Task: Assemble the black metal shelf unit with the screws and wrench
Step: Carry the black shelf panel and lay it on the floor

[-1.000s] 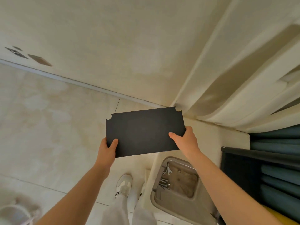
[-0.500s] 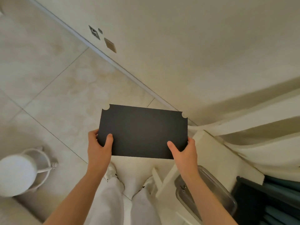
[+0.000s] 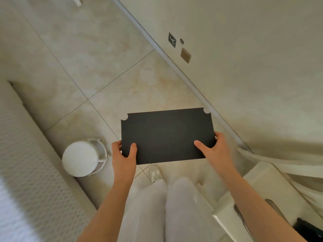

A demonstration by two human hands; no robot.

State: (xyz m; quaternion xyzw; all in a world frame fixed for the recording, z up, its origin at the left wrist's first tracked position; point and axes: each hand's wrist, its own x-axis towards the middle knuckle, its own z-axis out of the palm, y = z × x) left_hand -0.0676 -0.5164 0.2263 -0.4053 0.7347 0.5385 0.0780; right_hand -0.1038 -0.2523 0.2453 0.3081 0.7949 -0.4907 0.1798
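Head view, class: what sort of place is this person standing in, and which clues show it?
Likely a room in a home: glossy beige floor tiles, a pale wall with a socket low down, and a cream curtain.

I see my left hand [image 3: 124, 155] and right hand [image 3: 214, 151] gripping the black shelf panel [image 3: 167, 136] at frame centre, a white stool [image 3: 80, 158] lower left.

Your bare forearms reach forward from the near edge, roughly parallel. Your left hand [image 3: 124, 155] pinches the near left corner of the black panel [image 3: 166, 133], thumb on top, fingers curled round its edge. Your right hand [image 3: 216, 151] grips the near right corner the same way.
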